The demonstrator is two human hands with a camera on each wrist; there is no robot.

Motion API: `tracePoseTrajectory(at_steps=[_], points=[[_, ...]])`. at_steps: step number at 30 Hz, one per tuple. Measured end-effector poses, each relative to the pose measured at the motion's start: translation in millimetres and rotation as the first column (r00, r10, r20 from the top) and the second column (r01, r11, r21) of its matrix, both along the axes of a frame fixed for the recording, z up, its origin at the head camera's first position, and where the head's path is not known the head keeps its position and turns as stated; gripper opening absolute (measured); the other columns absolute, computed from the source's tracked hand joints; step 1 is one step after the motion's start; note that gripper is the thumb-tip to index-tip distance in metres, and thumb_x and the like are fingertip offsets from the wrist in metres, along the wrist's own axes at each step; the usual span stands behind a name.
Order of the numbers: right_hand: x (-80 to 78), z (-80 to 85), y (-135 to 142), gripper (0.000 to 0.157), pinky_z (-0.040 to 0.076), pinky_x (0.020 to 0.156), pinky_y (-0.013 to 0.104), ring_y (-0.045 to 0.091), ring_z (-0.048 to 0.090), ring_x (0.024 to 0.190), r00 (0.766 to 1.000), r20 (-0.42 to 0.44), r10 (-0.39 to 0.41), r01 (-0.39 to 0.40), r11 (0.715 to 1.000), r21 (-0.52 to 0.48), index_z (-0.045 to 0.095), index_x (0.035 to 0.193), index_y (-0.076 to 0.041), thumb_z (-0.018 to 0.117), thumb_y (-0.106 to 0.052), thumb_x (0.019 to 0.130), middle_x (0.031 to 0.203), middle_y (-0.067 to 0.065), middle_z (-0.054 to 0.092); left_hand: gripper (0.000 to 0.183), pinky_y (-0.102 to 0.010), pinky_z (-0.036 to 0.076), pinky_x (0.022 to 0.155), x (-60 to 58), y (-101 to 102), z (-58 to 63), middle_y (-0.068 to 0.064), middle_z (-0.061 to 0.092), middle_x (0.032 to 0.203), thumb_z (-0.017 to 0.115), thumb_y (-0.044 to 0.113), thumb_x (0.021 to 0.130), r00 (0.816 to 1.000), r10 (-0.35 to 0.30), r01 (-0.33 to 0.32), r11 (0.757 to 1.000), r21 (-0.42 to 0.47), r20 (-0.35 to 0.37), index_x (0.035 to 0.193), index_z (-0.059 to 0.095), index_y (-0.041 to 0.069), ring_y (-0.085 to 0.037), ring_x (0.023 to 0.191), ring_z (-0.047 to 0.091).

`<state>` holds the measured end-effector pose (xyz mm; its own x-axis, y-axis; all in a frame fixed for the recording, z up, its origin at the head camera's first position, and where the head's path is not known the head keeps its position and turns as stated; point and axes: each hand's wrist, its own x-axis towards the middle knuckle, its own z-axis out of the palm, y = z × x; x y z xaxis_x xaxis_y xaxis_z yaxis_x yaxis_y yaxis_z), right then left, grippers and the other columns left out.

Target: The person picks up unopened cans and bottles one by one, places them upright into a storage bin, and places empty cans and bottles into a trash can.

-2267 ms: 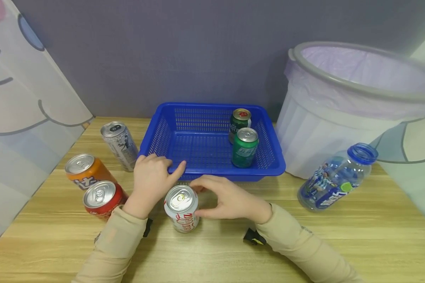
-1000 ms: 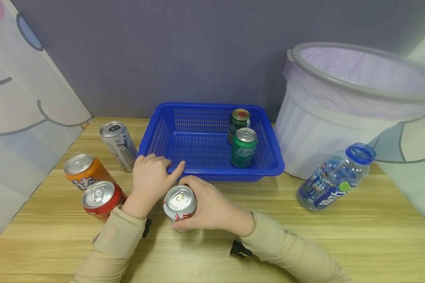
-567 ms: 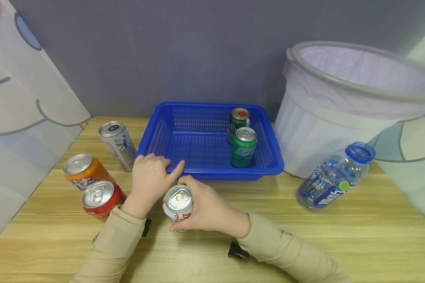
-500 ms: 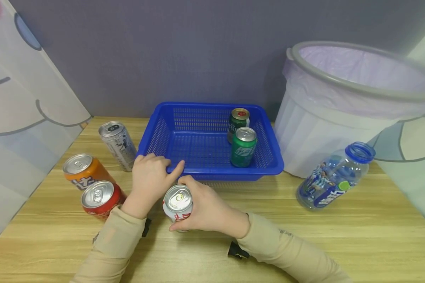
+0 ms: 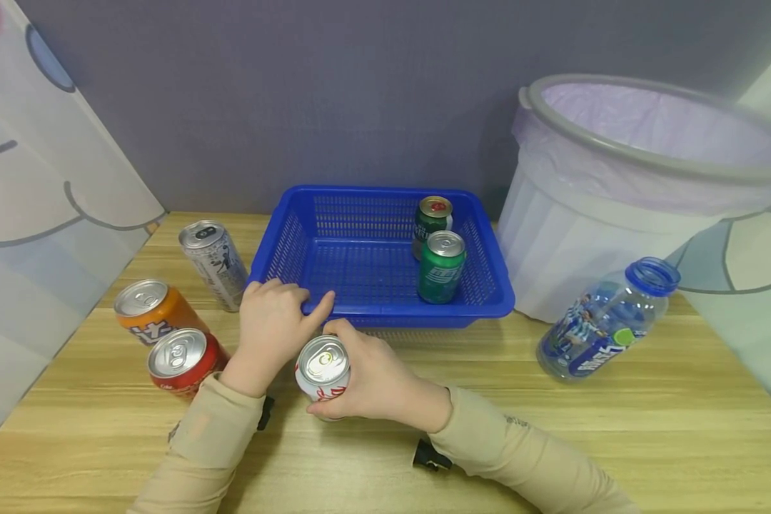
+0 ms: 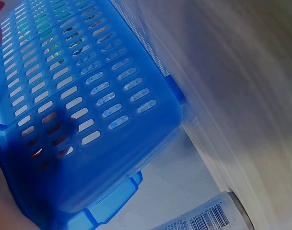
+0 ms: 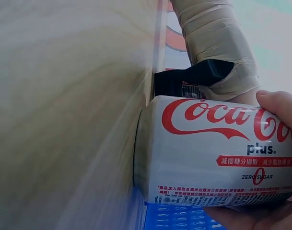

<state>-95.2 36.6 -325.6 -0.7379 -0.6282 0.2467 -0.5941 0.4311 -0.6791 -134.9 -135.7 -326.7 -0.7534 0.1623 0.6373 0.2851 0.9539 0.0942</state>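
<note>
White can (image 5: 322,371), ungripped earlier, now fills the right grip (image 5: 380,376).

I see bright light glint atop the Coca-Cola can (image 5: 323,361), soft shadows on the wooden table (image 5: 334,475); both wrist views look dimmer.

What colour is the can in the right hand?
The can is white-bodied with large red lettering, best seen in the right wrist view.
</note>
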Motion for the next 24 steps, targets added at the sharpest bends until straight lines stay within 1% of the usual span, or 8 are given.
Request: tracePoseTrajectory(at_steps=[6, 12, 17, 24], points=[[-1.9, -3.3, 0.9, 0.077, 0.05, 0.079, 0.019, 0.009, 0.063, 0.088, 0.999, -0.042, 0.01, -0.01, 1.0, -0.015, 0.044, 0.118, -0.011, 0.089, -0.03, 0.058, 0.098, 0.0, 0.066, 0.051, -0.041, 0.037, 0.063, 0.5, -0.5, 0.2, -0.008, 0.068, 0.065, 0.054, 0.049, 0.085, 1.0, 0.004, -0.004, 1.0, -0.002, 0.013, 0.072, 0.072, 0.003, -0.029, 0.062, 0.057], [-4.2, -7.1, 2.7, 0.076, 0.05, 0.078, 0.017, 0.008, 0.065, 0.086, 0.994, -0.106, 0.034, -0.038, 0.998, -0.045, 0.046, 0.115, -0.01, 0.09, -0.03, 0.056, 0.095, 0.001, 0.068, 0.052, -0.041, 0.037, 0.062, 1.0, 0.1, 0.2, -0.008, 0.069, 0.066, 0.052, 0.05, 0.085, 1.0, -0.006, 0.006, 1.0, 0.0, -0.012, 0.072, 0.073, 0.004, -0.028, 0.061, 0.056], [-6.1, -7.5, 3.8, 0.076, 0.049, 0.078, 0.014, 0.006, 0.064, 0.086, 0.992, -0.116, 0.048, -0.054, 0.997, -0.049, 0.046, 0.115, -0.01, 0.09, -0.03, 0.056, 0.095, 0.0, 0.068, 0.052, -0.041, 0.037, 0.061, 1.2, 0.1, -0.1, -0.008, 0.068, 0.065, 0.051, 0.05, 0.085, 1.0, -0.005, 0.005, 1.0, -0.002, -0.02, 0.071, 0.073, 0.004, -0.028, 0.06, 0.055], [-8.2, -0.8, 8.0, 0.073, 0.05, 0.078, 0.017, 0.007, 0.065, 0.085, 0.993, -0.113, 0.038, -0.048, 0.995, -0.089, 0.048, 0.112, -0.011, 0.09, -0.028, 0.055, 0.093, -0.001, 0.069, 0.05, -0.041, 0.037, 0.062, 0.9, 0.3, 0.5, -0.008, 0.068, 0.065, 0.055, 0.048, 0.084, 1.0, 0.0, 0.0, 1.0, 0.0, -0.004, 0.071, 0.072, 0.003, -0.028, 0.061, 0.056]])
